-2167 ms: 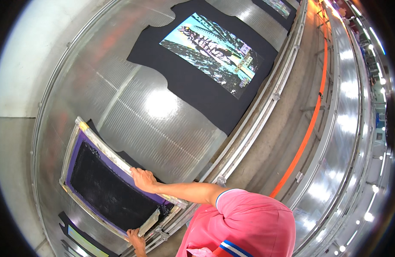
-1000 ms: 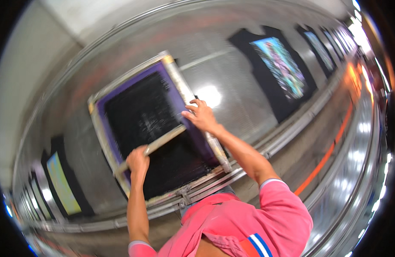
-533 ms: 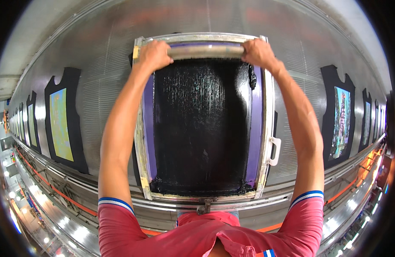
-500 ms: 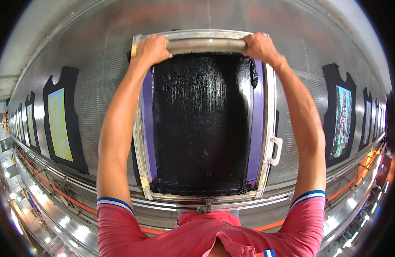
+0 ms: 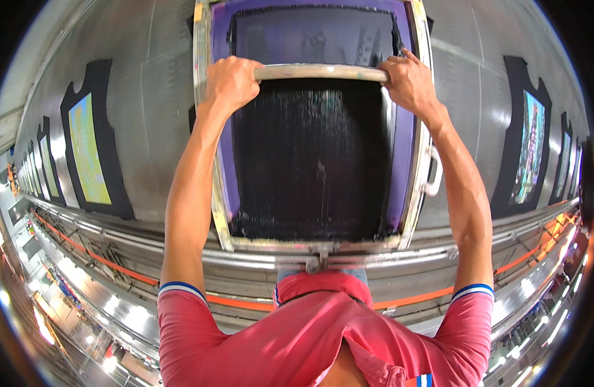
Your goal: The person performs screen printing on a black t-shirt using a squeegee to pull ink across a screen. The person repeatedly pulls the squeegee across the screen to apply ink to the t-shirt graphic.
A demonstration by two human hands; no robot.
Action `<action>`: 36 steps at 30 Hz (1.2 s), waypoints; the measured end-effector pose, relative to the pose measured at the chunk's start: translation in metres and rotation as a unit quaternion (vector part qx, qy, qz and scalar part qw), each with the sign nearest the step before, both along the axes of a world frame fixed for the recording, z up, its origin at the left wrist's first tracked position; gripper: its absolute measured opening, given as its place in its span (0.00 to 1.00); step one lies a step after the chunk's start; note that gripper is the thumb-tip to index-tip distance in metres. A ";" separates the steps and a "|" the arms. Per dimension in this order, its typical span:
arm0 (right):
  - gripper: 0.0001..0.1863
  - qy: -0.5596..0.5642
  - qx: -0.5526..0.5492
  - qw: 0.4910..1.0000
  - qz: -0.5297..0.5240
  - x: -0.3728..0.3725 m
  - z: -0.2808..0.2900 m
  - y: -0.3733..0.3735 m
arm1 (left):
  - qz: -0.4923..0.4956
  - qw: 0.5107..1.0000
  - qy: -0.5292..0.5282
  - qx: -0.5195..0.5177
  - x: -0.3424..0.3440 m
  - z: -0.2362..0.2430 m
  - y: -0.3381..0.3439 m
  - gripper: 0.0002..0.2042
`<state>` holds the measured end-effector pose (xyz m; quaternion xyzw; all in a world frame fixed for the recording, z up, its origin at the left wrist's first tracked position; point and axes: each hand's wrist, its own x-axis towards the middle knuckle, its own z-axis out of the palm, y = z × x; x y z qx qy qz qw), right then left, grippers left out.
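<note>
Both hands grip the ends of a long pale squeegee [image 5: 321, 72] lying across a screen-printing frame [image 5: 413, 213]. My left hand [image 5: 232, 84] is wrapped round its left end, and my right hand [image 5: 408, 84] closes on the right end. Beneath and nearer me, the mesh is coated with wet black ink [image 5: 310, 168]. Beyond the squeegee, a thinner grey-black area of mesh [image 5: 284, 35] shows faint printed shapes. Purple borders [image 5: 403, 155] run along both sides inside the frame. The squeegee's blade is hidden under its handle.
On the long metal table [image 5: 464, 116], black shirt pieces with a yellow-green print [image 5: 89, 151] lie to the left. Others with a multicoloured print [image 5: 530, 145] lie to the right. A white handle [image 5: 433, 171] juts from the frame's right side. Metal rails [image 5: 258, 258] run along the near edge.
Both hands have drawn the squeegee from the frame's far end toward me, baring a thinly inked strip of mesh behind it. My view has shifted, so the frame sits higher in the picture.
</note>
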<state>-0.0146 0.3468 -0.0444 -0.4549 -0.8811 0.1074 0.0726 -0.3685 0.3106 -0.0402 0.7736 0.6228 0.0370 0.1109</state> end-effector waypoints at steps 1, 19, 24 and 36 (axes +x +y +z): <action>0.08 0.001 -0.008 1.000 -0.003 0.002 0.000 -0.025 | 0.003 1.000 -0.002 -0.006 0.002 0.000 -0.025 0.16; 0.25 -0.035 -0.030 0.998 -0.031 0.009 0.019 -0.410 | -0.037 0.991 -0.034 0.128 0.031 0.005 -0.400 0.22; 0.17 0.007 -0.129 0.991 -0.024 0.014 0.069 -0.387 | -0.024 0.995 -0.077 -0.061 0.011 0.052 -0.378 0.20; 0.09 -0.060 0.006 0.998 0.012 -0.018 0.022 0.072 | 0.023 0.999 0.037 -0.015 -0.020 0.035 0.048 0.16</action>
